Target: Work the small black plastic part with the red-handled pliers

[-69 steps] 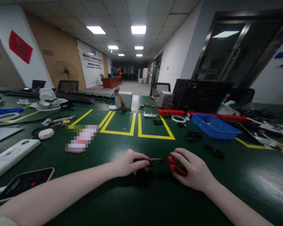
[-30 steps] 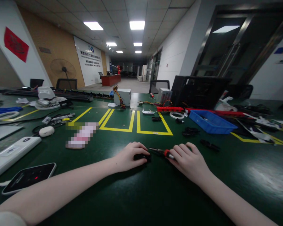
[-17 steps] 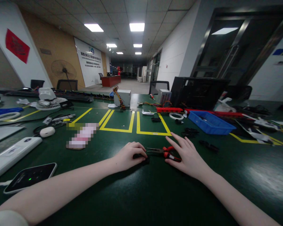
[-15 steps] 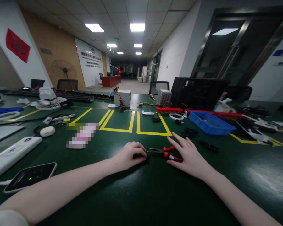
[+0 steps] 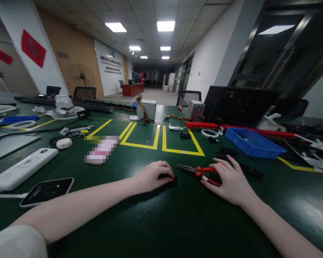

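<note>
My left hand lies knuckles up on the green table. Its fingers are closed over a small black part that is pressed to the surface. Red-handled pliers lie just to its right, jaws pointing left toward that part and handles spread. My right hand rests on the handle ends. Its fingers curl over the upper handle and the thumb lies along the lower one.
A phone and a white device lie at the left. A blue bin, several small black parts, red strips and a black case sit at the right. Yellow tape boxes mark the middle.
My right hand let go of the pliers and spread its fingers half a second ago; now the fingers curl over the handles again. My left hand stays on the black part. The view shifted slightly.
</note>
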`<state>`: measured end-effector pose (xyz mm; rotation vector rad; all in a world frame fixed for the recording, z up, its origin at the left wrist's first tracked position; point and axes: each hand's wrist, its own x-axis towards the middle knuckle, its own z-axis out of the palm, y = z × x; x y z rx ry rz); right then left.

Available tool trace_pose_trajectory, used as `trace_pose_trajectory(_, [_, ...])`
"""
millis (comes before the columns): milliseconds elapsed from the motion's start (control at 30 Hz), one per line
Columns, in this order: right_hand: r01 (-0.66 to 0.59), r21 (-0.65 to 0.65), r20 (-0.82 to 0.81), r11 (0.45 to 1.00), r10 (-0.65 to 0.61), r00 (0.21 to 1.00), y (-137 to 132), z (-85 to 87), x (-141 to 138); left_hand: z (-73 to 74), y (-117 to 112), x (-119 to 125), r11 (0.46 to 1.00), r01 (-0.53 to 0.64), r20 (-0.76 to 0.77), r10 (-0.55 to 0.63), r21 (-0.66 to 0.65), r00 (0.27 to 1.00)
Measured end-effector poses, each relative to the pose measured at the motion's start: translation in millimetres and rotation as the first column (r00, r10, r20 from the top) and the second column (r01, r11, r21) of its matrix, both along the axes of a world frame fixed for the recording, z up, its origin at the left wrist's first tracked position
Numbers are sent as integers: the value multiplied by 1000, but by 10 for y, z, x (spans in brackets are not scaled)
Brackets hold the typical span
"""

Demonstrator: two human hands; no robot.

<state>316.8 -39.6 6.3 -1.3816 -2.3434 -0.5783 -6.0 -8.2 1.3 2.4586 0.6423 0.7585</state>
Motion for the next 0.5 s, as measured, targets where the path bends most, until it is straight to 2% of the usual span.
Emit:
trace_pose_trajectory(100, [-48,138,38,989,43,998,1,22,26,38,-18,-3,1000,-1,1,1,-20,1000])
trace_pose_trajectory(200, [-106,206,31,973,102,994,-1,48,53,64,-35,-10,999,-6,-22,6,-32,1000])
trace_pose_trajectory(400, [-256,193,112,947,238,965,-26,72,17,50,-32,-22,1000,-8,-75,8,1,997])
trace_pose_trajectory(500, [-294,186,143,938,270,952,-25,67,-14,45,-25,-24,1000,7,-61,-9,-29,998])
